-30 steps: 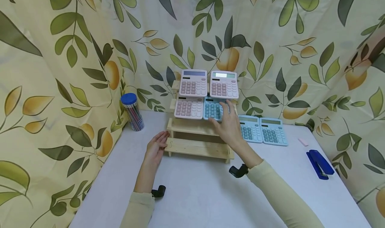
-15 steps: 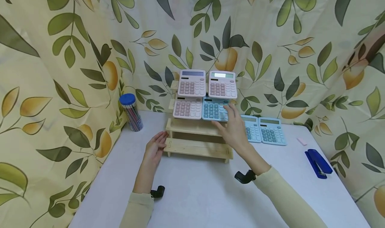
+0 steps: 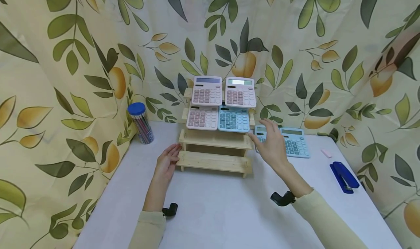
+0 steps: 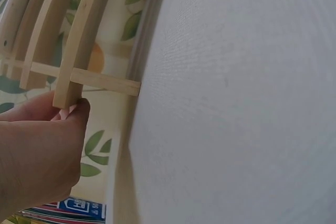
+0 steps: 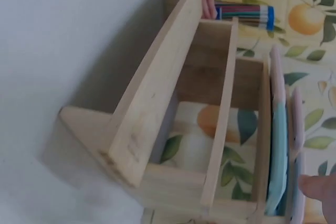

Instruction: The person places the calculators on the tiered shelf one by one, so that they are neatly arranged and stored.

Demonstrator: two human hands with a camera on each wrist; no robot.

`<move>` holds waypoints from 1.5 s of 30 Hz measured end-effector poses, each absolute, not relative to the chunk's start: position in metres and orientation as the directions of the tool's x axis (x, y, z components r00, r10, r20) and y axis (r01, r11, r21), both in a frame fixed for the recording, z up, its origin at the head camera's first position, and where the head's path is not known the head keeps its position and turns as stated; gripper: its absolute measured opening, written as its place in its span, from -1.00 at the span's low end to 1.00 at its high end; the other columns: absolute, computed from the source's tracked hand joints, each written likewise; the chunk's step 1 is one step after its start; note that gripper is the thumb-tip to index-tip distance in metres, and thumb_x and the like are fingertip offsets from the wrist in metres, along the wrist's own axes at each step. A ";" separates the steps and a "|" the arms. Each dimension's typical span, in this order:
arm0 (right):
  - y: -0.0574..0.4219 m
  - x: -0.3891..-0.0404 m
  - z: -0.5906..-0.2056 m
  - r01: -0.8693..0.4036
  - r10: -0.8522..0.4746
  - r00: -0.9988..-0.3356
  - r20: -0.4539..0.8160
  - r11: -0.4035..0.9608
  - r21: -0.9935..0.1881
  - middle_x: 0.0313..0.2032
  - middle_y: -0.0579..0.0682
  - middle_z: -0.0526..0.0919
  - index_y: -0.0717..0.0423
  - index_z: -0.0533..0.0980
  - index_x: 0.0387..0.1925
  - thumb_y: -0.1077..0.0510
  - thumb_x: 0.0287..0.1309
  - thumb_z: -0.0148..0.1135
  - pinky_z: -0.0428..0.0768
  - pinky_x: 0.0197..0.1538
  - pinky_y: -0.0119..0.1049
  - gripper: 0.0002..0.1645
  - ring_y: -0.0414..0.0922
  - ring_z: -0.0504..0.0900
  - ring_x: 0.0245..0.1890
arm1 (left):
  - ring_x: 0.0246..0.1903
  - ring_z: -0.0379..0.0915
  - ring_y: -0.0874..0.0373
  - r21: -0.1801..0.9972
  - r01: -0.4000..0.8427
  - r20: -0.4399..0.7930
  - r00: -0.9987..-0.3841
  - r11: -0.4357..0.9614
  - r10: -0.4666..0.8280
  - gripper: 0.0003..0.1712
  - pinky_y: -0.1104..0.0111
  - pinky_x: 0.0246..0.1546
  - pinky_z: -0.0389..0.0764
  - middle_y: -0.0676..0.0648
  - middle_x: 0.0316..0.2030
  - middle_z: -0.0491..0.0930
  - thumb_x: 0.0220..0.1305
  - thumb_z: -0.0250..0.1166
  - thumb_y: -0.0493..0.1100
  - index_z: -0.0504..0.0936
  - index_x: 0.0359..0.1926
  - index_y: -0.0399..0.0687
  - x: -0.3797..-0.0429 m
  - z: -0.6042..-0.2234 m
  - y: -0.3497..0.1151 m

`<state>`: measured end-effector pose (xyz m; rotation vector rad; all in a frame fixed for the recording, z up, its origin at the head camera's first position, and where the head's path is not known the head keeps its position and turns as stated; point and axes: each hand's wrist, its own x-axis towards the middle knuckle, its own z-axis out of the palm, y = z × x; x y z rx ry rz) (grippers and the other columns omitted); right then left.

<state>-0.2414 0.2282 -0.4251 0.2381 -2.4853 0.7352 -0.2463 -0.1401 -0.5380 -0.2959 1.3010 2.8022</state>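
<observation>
A stepped wooden stand [image 3: 213, 161] bears three pink calculators [image 3: 206, 91] and a blue calculator [image 3: 234, 119]; two of the pink ones sit on the top tier, the third beside the blue one just below. My left hand [image 3: 165, 163] holds the left end of its lowest shelf, thumb and fingers on either side of the board's end in the left wrist view. To the right of the stand, my right hand [image 3: 273, 147] has its fingers extended and nothing in them. It partly covers two more blue calculators [image 3: 296, 143] lying side by side on the table.
A clear jar of pencils [image 3: 142, 127] with a blue lid stands left of the stand. At the right lie a blue stapler [image 3: 343, 177] and a small pink eraser [image 3: 326, 153]. A leaf-patterned curtain [image 3: 157, 8] hangs behind the white table [image 3: 213, 212].
My right hand has left the blue calculator on the stand and moved right, over the blue calculators on the table. My left hand stays at the stand's end.
</observation>
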 end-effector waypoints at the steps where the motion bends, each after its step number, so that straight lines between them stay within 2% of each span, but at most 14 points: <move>1: 0.232 -0.242 -0.427 -0.297 -0.009 -0.846 0.533 0.838 -0.458 0.39 0.30 0.41 0.28 0.40 0.38 0.00 0.25 0.49 0.50 0.32 0.31 -0.20 0.33 0.43 0.35 | 0.56 0.08 -0.17 0.753 -0.116 -0.189 -0.981 -0.648 -0.044 -0.09 0.23 0.56 0.17 -0.42 0.54 0.14 0.13 -0.19 -0.78 0.04 0.56 -0.48 -0.246 -0.539 -0.141; 9: 0.257 -0.244 -0.439 -0.241 0.027 -0.885 0.465 0.828 -0.507 0.39 0.33 0.38 0.26 0.37 0.40 0.00 0.35 0.39 0.43 0.36 0.37 -0.25 0.36 0.37 0.39 | 0.56 0.07 -0.16 0.742 -0.125 -0.201 -0.979 -0.659 -0.040 -0.08 0.24 0.56 0.17 -0.41 0.54 0.13 0.13 -0.19 -0.78 0.04 0.56 -0.48 -0.246 -0.542 -0.144; 18: 0.281 -0.254 -0.455 -0.140 0.075 -0.921 0.383 0.853 -0.504 0.39 0.41 0.35 0.32 0.32 0.43 -0.06 0.36 0.37 0.44 0.33 0.38 -0.18 0.40 0.37 0.35 | 0.56 0.08 -0.16 0.747 -0.123 -0.195 -0.980 -0.653 -0.038 -0.08 0.25 0.55 0.18 -0.41 0.54 0.13 0.13 -0.18 -0.78 0.03 0.57 -0.47 -0.247 -0.541 -0.146; 28: 0.297 -0.274 -0.488 0.027 0.157 -0.966 0.204 0.850 -0.526 0.41 0.49 0.28 0.38 0.26 0.46 -0.12 0.31 0.38 0.40 0.35 0.41 -0.06 0.46 0.33 0.36 | 0.56 0.07 -0.16 0.736 -0.121 -0.196 -0.980 -0.666 -0.039 -0.07 0.25 0.56 0.16 -0.41 0.55 0.12 0.12 -0.20 -0.79 0.01 0.57 -0.48 -0.247 -0.539 -0.144; 37: 0.302 -0.288 -0.512 0.134 0.202 -0.976 0.080 0.848 -0.513 0.35 0.56 0.29 0.43 0.20 0.48 -0.17 0.19 0.47 0.47 0.30 0.38 0.11 0.48 0.38 0.28 | 0.56 0.08 -0.16 0.745 -0.124 -0.203 -0.978 -0.655 -0.046 -0.08 0.23 0.56 0.18 -0.41 0.54 0.14 0.12 -0.19 -0.78 0.04 0.57 -0.47 -0.248 -0.539 -0.143; 45: 0.296 -0.293 -0.523 0.220 0.234 -0.972 -0.032 0.845 -0.488 0.50 0.55 0.00 0.43 0.00 0.57 -0.24 0.11 0.53 0.27 0.45 0.40 0.35 0.51 0.17 0.44 | 0.56 0.09 -0.15 0.745 -0.127 -0.205 -0.978 -0.655 -0.044 -0.09 0.25 0.56 0.18 -0.41 0.54 0.15 0.14 -0.19 -0.78 0.04 0.56 -0.47 -0.248 -0.539 -0.141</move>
